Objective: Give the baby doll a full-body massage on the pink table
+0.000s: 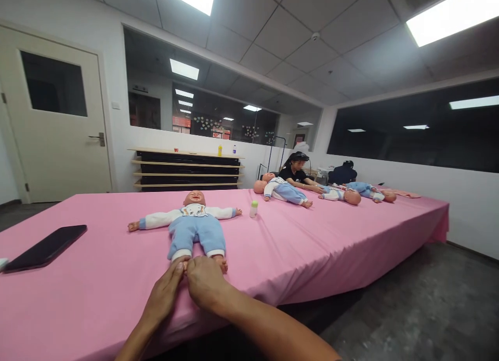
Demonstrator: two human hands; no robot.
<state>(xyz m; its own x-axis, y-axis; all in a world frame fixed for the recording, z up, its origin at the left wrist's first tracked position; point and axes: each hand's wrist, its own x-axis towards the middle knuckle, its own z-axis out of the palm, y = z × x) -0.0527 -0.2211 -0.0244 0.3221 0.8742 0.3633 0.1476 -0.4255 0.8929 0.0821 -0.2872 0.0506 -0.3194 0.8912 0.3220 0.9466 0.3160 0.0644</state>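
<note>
A baby doll point(197, 231) in pale blue trousers and a white top lies on its back on the pink-covered table point(296, 257), arms spread and feet towards me. Both my hands are at its foot on the left side of the picture. My left hand point(167, 291) is closed at the outer side of that foot, thumb against it. My right hand point(206, 282) is curled over the same foot from the other side and hides most of it. The doll's other foot point(223, 265) lies free beside my right knuckles. A small bottle with a green cap point(253, 209) stands right of the doll.
A dark phone point(46, 248) lies at the left. Further along the table are several more dolls point(286, 190). Two people sit beyond them, one with a hand point(317, 189) at a doll. Stacked boards point(187, 168) stand by the back wall, near a door point(58, 116).
</note>
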